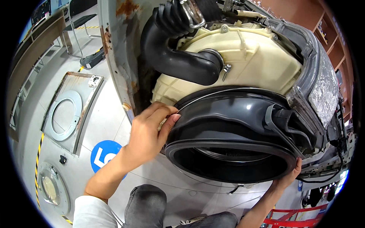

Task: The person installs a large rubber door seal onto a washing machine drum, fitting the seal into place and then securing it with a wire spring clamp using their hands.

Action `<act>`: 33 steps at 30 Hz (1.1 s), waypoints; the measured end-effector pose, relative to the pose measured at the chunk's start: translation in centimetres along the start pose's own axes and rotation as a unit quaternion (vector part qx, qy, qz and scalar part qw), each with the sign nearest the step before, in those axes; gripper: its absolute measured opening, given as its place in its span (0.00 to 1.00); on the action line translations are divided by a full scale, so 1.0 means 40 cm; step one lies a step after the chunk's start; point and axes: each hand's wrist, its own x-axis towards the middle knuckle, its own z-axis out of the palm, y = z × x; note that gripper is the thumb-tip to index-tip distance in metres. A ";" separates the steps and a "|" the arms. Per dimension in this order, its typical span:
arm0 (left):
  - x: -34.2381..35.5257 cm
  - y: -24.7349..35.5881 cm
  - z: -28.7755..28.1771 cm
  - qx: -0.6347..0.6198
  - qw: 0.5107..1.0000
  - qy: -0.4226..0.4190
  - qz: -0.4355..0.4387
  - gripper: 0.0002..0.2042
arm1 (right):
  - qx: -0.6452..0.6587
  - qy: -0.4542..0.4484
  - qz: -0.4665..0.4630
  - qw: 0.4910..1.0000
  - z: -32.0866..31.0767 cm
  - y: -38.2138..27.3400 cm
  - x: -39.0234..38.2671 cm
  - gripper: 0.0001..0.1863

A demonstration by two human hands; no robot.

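A black rubber door gasket [228,110] sits on the front of the washing machine's cream plastic tub [258,57], its round mouth facing me. A thin metal wire ring [228,89] curves along the gasket's back edge. My left hand [150,127] is closed at the left end of this visible wire, thumb and fingertips pinched together on it against the rubber. At the lower right, my right hand [287,178] grips the gasket's outer lip; part of its fingers is hidden behind the rubber. A ribbed black hose [182,64] joins the tub above.
A rusty cabinet side panel [118,57] stands left of the tub. On the tiled floor lie a front panel with a round opening [78,114] and a round glass door [53,188]. Foil-covered padding [323,91] flanks the tub. A red metal frame [296,217] is at lower right.
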 end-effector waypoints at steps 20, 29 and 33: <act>-0.014 -0.020 0.037 -0.013 0.999 0.052 -0.009 0.08 | 0.005 0.013 -0.024 1.000 -0.040 0.012 0.005 0.16; -0.008 -0.011 0.040 -0.001 0.998 0.019 -0.052 0.04 | -0.019 0.016 -0.032 0.999 -0.064 0.012 -0.002 0.19; -0.008 -0.022 0.038 -0.035 0.992 0.003 -0.122 0.03 | -0.045 0.038 0.021 0.998 -0.022 -0.014 0.012 0.18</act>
